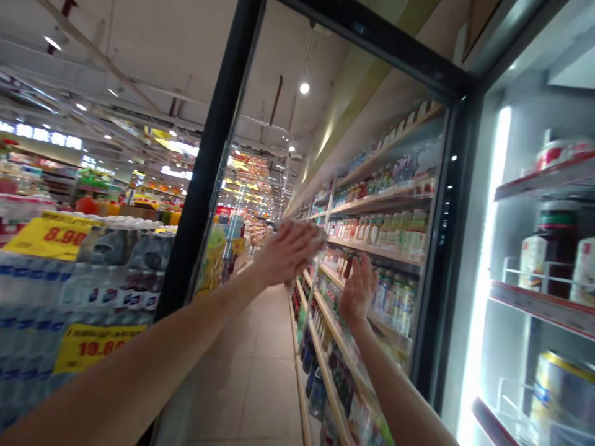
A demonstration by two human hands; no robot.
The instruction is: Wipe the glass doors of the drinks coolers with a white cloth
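The glass door (395,124) of a lit fridge, framed in black, stands swung open in front of me. My left hand (288,251) lies flat against the glass with its fingers stretched out to the right. Something pale shows at its fingertips, but I cannot make out what it is. My right hand (357,288) is lower and to the right, palm on the glass, fingers pointing up and slightly apart. It holds nothing.
On the right, the fridge interior (506,248) has shelves of bottles and cans (558,248). Through the glass I see a tiled aisle (260,371) and long shelves of drinks (385,229). Stacked water packs with yellow price signs (51,235) stand on the left.
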